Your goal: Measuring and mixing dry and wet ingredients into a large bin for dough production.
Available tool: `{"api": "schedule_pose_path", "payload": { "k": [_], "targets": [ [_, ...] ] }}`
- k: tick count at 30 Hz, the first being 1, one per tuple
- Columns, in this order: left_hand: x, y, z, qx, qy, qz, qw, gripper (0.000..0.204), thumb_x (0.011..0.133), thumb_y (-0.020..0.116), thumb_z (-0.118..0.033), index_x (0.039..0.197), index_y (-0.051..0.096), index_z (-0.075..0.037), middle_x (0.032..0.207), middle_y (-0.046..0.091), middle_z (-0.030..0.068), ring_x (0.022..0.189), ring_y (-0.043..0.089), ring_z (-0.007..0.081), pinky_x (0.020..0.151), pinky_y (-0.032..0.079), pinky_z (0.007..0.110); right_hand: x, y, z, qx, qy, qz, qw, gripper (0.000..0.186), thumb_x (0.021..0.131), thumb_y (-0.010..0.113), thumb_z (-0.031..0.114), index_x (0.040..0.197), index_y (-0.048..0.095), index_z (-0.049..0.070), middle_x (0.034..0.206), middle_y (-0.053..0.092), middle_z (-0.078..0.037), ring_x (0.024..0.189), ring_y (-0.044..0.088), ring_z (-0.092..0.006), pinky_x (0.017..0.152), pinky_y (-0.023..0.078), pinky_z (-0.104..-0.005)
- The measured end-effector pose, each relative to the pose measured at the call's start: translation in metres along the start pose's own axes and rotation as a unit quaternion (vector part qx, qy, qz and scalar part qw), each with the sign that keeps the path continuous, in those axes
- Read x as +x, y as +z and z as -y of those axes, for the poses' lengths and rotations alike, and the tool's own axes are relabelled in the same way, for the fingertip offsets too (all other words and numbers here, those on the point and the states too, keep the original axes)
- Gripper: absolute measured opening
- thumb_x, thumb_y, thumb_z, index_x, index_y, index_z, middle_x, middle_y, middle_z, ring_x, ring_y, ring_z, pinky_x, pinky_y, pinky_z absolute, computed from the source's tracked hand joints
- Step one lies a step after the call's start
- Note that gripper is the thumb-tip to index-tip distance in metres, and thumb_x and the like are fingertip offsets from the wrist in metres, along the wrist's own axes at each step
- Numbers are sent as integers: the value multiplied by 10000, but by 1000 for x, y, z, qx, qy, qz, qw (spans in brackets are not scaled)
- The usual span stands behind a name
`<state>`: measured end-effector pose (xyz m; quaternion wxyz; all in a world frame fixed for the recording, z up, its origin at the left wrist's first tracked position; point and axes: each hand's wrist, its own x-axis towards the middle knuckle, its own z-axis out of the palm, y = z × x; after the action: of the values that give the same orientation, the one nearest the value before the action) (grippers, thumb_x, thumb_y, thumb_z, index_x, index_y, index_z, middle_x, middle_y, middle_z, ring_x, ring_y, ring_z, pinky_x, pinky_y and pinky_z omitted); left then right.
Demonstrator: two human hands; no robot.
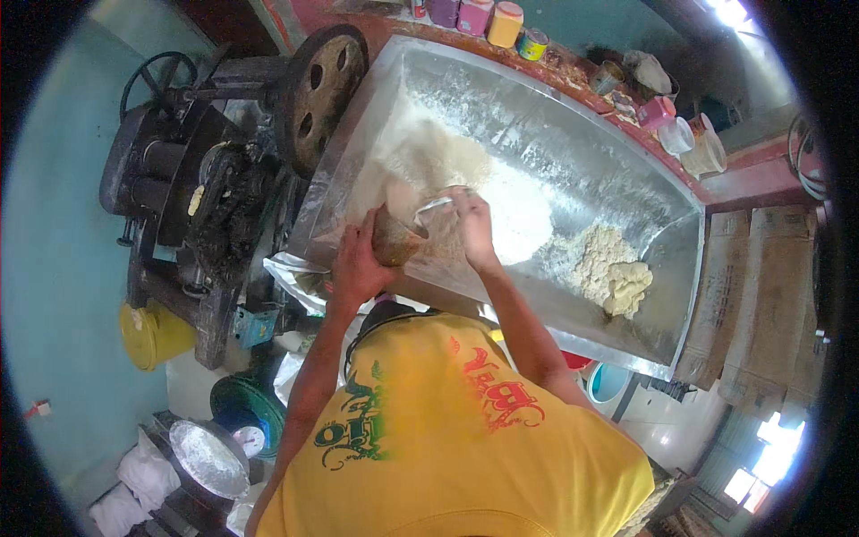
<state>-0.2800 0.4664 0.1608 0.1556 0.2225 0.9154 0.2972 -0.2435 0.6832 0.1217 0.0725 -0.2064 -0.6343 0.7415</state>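
My left hand (358, 264) is closed round a brown, worn, cup-like container (396, 239), tilted over the near left part of a metal trough (667, 345). Beside it, my right hand (473, 222) grips a small, shiny, pale curved tool (435, 206); its exact kind is unclear. Just beyond both hands lies a beige powdery heap (452, 157), blurred at its left side. White flour (519, 210) spreads to the right of my right hand. Further right in the trough sits a lumpy pale yellow dough mass (617, 273).
A dark machine with a large wheel (322, 100) stands against the trough's left side. Jars, including an orange one (506, 24), line the ledge behind. Flattened cardboard (756, 300) leans at the right. A yellow bucket (157, 336) and a floury basin (208, 458) are at lower left.
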Motion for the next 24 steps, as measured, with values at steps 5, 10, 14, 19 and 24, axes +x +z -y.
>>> {"api": "schedule_pose_path", "payload": {
  "k": [5,10,14,19,24],
  "targets": [
    [1,0,34,34,71,-32,996,1069,559,861,-254,1472,307,-208,1121,509,198,1033,553,416,913,460,493,1,26,-39,-173,-60,116,976,346,992,466,272,1006,662,-13,886,642,-72,856,605,-163,789,479,-304],
    [5,-18,38,15,44,-2,999,1113,519,893,-211,1470,318,-160,1273,498,224,1188,489,419,998,421,498,-10,51,-23,-108,-60,7,992,352,994,464,283,1006,665,-5,871,643,-77,814,585,-186,782,466,-310],
    [12,-19,52,-25,69,7,997,1111,510,894,-194,1466,331,-159,1255,513,210,1178,498,410,996,425,492,-12,33,-19,-71,-33,13,997,301,967,476,220,982,660,-18,838,642,-82,806,580,-185,803,467,-320],
    [23,-19,32,58,119,15,991,1099,533,867,-280,1478,306,-254,1149,518,207,1097,533,414,928,455,500,-21,23,-22,-162,-188,20,969,256,957,453,168,913,651,12,780,584,-23,683,483,-110,643,403,-249],
    [38,-2,13,21,89,20,996,1103,546,868,-274,1485,289,-252,1147,510,196,1096,534,407,911,461,504,-18,-20,-18,36,10,-175,984,265,927,478,163,1005,680,12,855,649,-32,723,547,-124,659,389,-253]
  ]
}}
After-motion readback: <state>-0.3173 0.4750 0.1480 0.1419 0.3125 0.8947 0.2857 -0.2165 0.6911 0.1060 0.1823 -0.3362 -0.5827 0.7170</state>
